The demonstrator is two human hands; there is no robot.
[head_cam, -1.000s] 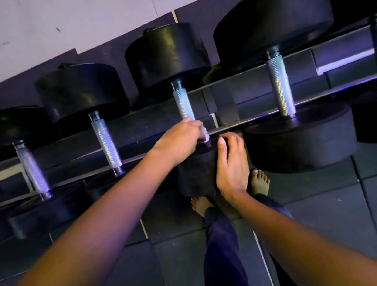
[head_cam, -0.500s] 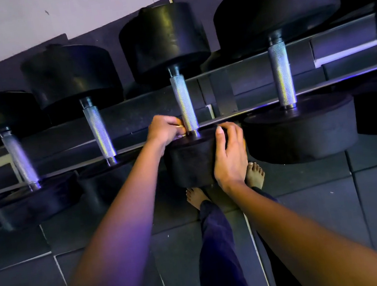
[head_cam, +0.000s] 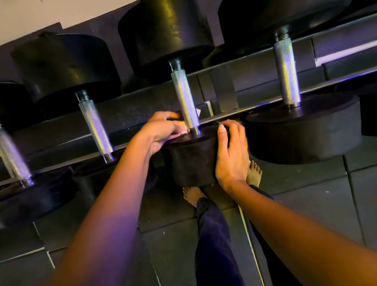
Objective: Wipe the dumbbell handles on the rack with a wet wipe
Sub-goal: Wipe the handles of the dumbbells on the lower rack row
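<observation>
Both hands are working on the middle dumbbell. The left hand (head_cam: 163, 129) is curling round the lower end of its knurled handle (head_cam: 184, 99) and pinching the wet wipe (head_cam: 198, 111) against the metal, with a white corner poking out behind the bar. The right hand (head_cam: 229, 153) is lying spread against the near weight head (head_cam: 192, 161), fingers draped over its top edge, apparently steadying it.

Judging by this, the wiping is under way on one handle, with the wipe sitting low on it. None of the handles is showing wetness, so I cannot tell which are already done.

Counting: five dumbbells are resting across the rack (head_cam: 262, 104) — two left of the middle one, two right, the last cut off by the frame edge — so five handles, one wipe, two hands.
</observation>
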